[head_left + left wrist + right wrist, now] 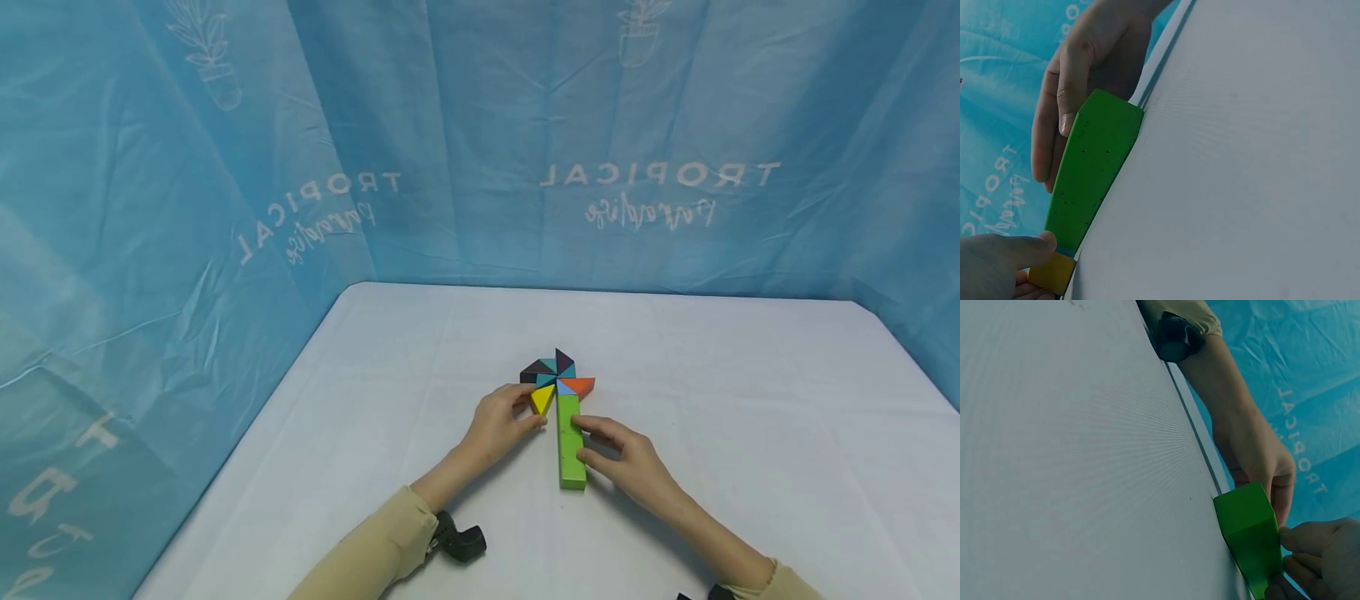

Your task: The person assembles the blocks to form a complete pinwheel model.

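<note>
My left hand (501,423) pinches a yellow triangular block (543,398) between thumb and fingers, beside the top end of a long green block (571,442). The left wrist view shows the yellow block (1054,273) close against the green block's end (1094,169). My right hand (633,465) lies along the green block's right side, its thumb and forefinger touching that side without wrapping round it. Around the green block's far end, black and teal triangular blocks (551,367), an orange block (580,386) and a light blue block (565,388) form a pinwheel.
A white-covered table (712,375) lies under the blocks. Blue printed curtains (480,150) hang behind it and on the left. A black wrist device (462,543) sits at my left sleeve cuff.
</note>
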`<action>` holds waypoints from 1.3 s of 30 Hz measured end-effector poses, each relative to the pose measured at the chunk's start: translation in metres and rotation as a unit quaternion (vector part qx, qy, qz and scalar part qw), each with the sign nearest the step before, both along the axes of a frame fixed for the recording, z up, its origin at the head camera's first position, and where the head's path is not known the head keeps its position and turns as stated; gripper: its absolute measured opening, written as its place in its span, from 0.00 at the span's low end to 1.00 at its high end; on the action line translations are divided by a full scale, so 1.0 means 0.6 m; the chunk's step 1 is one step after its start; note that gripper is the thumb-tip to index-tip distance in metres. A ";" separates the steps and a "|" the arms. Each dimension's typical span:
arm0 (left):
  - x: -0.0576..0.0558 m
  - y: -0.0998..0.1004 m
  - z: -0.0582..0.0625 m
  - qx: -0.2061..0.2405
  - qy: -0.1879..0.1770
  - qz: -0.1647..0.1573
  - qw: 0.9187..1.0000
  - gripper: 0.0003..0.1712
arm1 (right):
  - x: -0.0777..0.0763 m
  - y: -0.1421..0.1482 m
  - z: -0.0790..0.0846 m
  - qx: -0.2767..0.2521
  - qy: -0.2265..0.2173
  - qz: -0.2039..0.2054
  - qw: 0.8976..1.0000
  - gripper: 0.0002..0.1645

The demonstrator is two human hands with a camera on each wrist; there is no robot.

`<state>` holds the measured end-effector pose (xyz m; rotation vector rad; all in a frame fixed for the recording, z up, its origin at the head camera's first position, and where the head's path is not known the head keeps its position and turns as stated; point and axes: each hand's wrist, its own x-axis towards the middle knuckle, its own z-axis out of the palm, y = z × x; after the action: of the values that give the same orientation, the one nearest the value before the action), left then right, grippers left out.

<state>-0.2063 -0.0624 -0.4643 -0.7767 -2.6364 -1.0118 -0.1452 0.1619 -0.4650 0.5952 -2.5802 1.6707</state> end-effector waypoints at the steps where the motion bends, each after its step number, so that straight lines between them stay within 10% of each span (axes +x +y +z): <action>1: -0.001 0.002 0.000 -0.001 -0.002 0.001 1.000 0.30 | 0.000 0.000 -0.001 0.000 0.001 0.000 1.000 0.27; 39: -0.021 0.022 -0.007 0.065 0.027 0.018 0.997 0.19 | 0.001 -0.001 0.000 -0.021 0.002 0.000 1.000 0.26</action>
<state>-0.2191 -0.0495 -0.4685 -0.7140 -2.5012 -1.1222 -0.1445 0.1610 -0.4652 0.5967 -2.5351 1.7183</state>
